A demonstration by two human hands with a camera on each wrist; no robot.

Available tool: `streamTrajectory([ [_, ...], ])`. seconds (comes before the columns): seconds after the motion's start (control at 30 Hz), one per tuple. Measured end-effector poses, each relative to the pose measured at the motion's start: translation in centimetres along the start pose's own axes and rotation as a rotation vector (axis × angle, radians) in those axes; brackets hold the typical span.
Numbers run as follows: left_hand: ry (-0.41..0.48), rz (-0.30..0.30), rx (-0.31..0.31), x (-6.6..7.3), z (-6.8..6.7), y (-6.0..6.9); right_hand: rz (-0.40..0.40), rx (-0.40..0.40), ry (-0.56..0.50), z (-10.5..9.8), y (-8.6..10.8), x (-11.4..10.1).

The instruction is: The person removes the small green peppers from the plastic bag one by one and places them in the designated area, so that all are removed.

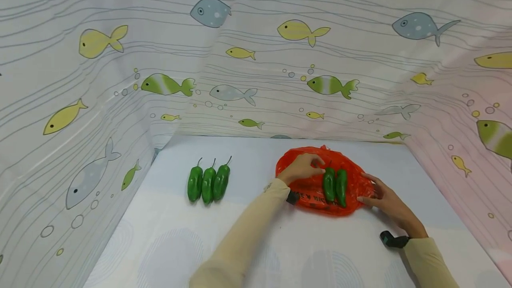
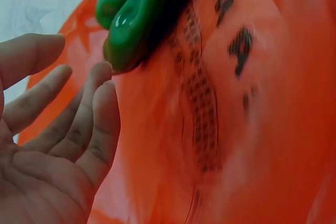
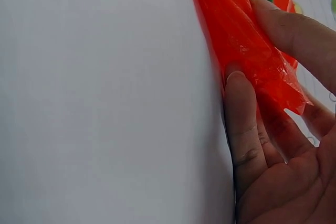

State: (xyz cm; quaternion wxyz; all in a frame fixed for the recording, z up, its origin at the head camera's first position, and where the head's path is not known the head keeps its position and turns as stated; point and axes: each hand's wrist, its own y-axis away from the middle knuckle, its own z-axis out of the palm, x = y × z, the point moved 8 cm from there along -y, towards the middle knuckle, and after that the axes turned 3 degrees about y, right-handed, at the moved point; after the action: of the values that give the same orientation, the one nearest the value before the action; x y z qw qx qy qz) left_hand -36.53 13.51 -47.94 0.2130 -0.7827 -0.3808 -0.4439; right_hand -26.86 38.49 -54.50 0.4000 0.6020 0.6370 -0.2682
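Note:
Two glossy green peppers (image 1: 335,188) lie side by side on a red plastic bag (image 1: 306,197) with dark print. My left hand (image 1: 302,166) hovers over the bag, just left of the peppers' stem ends. In the left wrist view its fingers are loosely bent and apart, with nothing between them. Whether a fingertip touches a pepper, I cannot tell. At the bag's right edge, my right hand (image 1: 386,201) has the crumpled plastic between its thumb and fingers. Some of its fingers are partly hidden behind the bag in the right wrist view.
Three more green peppers (image 1: 208,184) with long stems lie in a row on the left of the white table (image 1: 248,230). Fish-patterned sheets (image 1: 276,101) enclose the table at the back and both sides.

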Motion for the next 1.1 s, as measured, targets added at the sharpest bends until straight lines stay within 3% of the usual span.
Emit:
streamTrajectory([
  [0.17, 0.057, -0.053, 0.007, -0.2, 1.1, -1.0, -0.007, 0.001, -0.001, -0.1, -0.1, 0.0],
  [0.37, -0.067, -0.053, 0.010, -0.5, 2.2, -2.0, 0.002, 0.000, 0.001, 0.0, -0.2, 0.0],
  [0.6, -0.130, -0.077, -0.057, -1.3, 4.1, -2.7, 0.007, -0.002, 0.015, 0.0, -0.1, 0.2],
  [1.0, -0.112, -0.042, -0.172, -0.9, 5.3, -2.3, 0.020, 0.010, -0.013, 0.0, -0.2, 0.4],
  [1.1, -0.109, -0.045, -0.178, -0.8, 5.5, -2.3, 0.018, 0.000, -0.021, -0.1, -0.1, 0.2],
])
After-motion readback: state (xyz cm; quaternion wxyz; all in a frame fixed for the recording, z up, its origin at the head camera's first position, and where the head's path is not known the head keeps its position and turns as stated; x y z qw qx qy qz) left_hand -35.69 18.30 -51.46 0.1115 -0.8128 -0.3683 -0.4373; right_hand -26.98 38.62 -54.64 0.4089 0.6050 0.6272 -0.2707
